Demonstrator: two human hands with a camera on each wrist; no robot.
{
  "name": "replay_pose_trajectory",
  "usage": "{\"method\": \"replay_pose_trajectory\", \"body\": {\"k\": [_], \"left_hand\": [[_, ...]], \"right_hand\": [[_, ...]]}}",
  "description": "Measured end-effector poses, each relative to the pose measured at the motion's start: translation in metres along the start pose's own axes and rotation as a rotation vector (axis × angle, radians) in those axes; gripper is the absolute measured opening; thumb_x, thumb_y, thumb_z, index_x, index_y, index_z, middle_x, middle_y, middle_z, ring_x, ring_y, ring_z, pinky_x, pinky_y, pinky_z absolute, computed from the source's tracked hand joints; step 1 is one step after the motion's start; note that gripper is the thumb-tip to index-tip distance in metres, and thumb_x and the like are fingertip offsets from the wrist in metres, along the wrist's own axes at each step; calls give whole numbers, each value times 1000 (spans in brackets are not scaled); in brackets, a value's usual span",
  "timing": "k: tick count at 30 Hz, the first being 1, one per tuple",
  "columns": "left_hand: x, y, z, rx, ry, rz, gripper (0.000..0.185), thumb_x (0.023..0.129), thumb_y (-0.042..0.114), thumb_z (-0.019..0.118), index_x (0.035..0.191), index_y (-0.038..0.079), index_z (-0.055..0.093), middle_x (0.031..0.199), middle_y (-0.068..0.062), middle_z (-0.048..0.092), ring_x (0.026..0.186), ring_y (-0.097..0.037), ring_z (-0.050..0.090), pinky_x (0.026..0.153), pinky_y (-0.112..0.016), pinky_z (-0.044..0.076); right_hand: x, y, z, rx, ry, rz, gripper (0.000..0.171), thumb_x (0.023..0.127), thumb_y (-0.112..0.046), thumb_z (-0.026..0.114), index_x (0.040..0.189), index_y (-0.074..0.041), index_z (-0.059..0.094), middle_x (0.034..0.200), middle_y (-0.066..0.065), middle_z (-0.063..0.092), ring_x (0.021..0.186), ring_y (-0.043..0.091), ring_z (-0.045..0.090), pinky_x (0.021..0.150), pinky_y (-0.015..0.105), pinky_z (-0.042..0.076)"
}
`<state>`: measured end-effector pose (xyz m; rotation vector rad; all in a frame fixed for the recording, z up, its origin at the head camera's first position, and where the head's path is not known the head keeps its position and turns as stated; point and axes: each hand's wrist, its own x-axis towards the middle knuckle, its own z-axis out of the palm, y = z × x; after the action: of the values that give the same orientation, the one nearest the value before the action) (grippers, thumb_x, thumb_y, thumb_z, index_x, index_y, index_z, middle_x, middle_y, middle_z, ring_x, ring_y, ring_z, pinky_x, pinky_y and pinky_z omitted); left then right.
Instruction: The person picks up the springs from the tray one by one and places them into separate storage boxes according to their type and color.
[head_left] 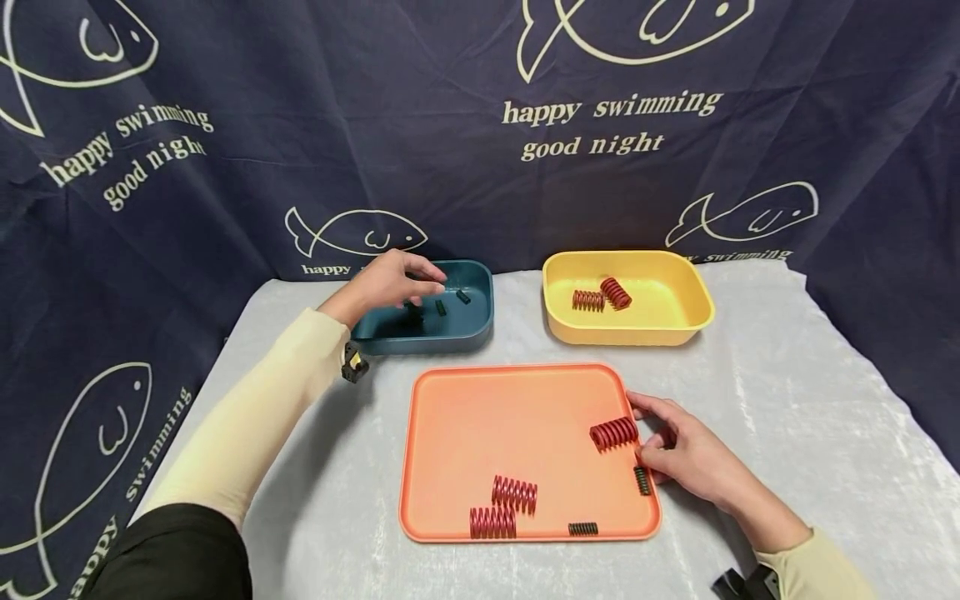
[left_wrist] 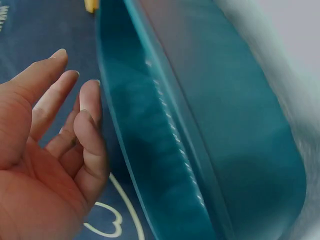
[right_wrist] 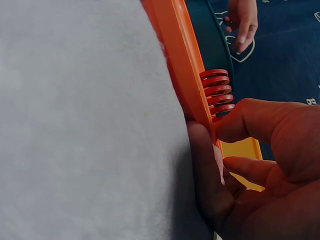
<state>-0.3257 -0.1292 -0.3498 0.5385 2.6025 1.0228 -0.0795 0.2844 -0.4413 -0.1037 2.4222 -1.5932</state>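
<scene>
My left hand [head_left: 423, 282] hovers over the teal bin [head_left: 480, 329], fingers relaxed and holding nothing; the left wrist view shows its bare palm [left_wrist: 55, 150] beside the bin's wall [left_wrist: 225, 125]. Three small dark springs [head_left: 462, 296] lie in that bin. My right hand [head_left: 651, 437] sits at the right rim of the orange tray [head_left: 487, 417], with thumb and index finger pinching the end of a red spring [head_left: 613, 432]. The right wrist view shows the thumb [right_wrist: 260, 120] against that spring [right_wrist: 216, 92] just behind the tray rim [right_wrist: 185, 65].
Two more red springs [head_left: 514, 493] [head_left: 492, 522] and two small dark springs [head_left: 582, 528] [head_left: 642, 480] lie on the tray. A yellow bin [head_left: 675, 321] at the back right holds two red springs [head_left: 588, 300]. A pale cloth covers the table [head_left: 787, 400].
</scene>
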Motion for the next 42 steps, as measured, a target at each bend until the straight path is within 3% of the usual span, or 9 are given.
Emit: {"method": "replay_pose_trajectory", "body": {"k": [5, 11, 15, 18, 23, 29, 34, 42], "left_hand": [[-25, 7, 0, -66, 36, 39, 31, 94, 35, 79, 121, 22, 76, 108, -1, 76, 83, -23, 70, 62, -35, 55], [-58, 12, 5, -137, 44, 78, 38, 94, 33, 79, 129, 20, 72, 112, -2, 71, 85, -26, 71, 65, -46, 57], [-81, 15, 10, -136, 45, 87, 41, 94, 32, 79, 133, 21, 70, 113, -2, 70, 88, -32, 71, 65, -48, 57], [-95, 15, 17, -120, 36, 81, 43, 95, 33, 78, 134, 21, 68, 115, 0, 70, 86, -28, 71, 64, -45, 58], [-116, 11, 30, -143, -5, 45, 49, 95, 33, 78, 138, 17, 63, 118, -4, 68, 81, -23, 67, 63, -40, 58], [-140, 0, 47, -237, -15, -40, 52, 96, 26, 77, 141, 8, 59, 121, -11, 65, 87, -36, 65, 64, -40, 57], [-152, -13, 60, -297, 0, -97, 54, 96, 22, 77, 142, 3, 56, 121, -15, 64, 88, -39, 66, 65, -40, 58], [-168, -27, 82, -402, 23, -172, 61, 97, 17, 75, 147, -3, 47, 125, -21, 59, 91, -31, 69, 70, -39, 61]], "right_hand": [[1, -1, 0, -21, 5, -11, 75, 83, 13, 62, 154, 1, 40, 130, 24, 46, 72, 16, 61, 55, 34, 56], [1, 0, 1, -32, 12, -12, 74, 83, 12, 62, 153, 1, 42, 129, 23, 47, 74, 15, 60, 56, 33, 56], [0, 3, 3, 1, 2, -16, 74, 84, 13, 62, 154, 1, 41, 129, 23, 46, 74, 15, 60, 56, 35, 57], [0, 4, 3, 12, 4, -16, 75, 84, 14, 63, 154, 1, 40, 130, 23, 46, 75, 15, 59, 56, 35, 58], [0, 4, 3, 25, 4, -6, 76, 84, 13, 63, 155, 0, 40, 131, 22, 45, 76, 15, 59, 57, 35, 58], [0, 3, 2, 36, -8, 13, 77, 84, 14, 62, 155, 1, 38, 132, 24, 45, 77, 16, 61, 58, 36, 59], [1, 1, -1, 20, -23, 24, 77, 84, 13, 61, 155, 2, 37, 132, 26, 45, 76, 18, 63, 59, 36, 59], [2, -2, -2, -13, -30, 9, 76, 84, 12, 61, 155, 3, 37, 132, 25, 47, 75, 18, 63, 58, 35, 59]]}}
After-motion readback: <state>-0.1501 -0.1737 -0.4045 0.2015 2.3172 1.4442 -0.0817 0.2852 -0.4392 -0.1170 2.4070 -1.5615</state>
